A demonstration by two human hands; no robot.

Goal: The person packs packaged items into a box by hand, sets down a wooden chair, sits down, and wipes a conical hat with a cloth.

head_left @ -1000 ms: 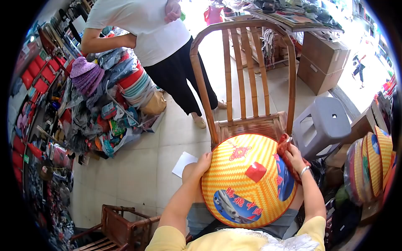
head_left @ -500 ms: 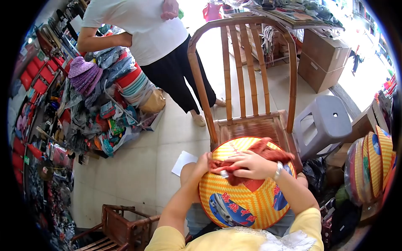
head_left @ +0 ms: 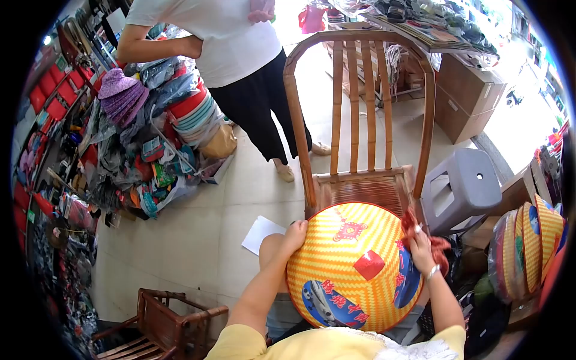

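Note:
A yellow-and-orange woven conical hat (head_left: 336,264) rests over my lap, its peak up, with a red diamond patch at the peak and blue printed panels on its side. My left hand (head_left: 294,236) is closed on the hat's left rim. At the right rim, my right hand (head_left: 422,251) grips a crumpled red cloth (head_left: 441,245), part of which lies against the hat's edge. Some of the right fingers are hidden by the cloth.
A bamboo chair (head_left: 354,108) stands just ahead, with a grey plastic stool (head_left: 471,183) at its right. More conical hats (head_left: 531,240) are stacked at right. A person in a white shirt (head_left: 234,45) stands beside piled goods (head_left: 150,138). A smaller wooden chair (head_left: 162,321) is at lower left.
My right hand has moved the red cloth from the top of the hat to its right rim, uncovering the peak. My left hand stays at the left rim.

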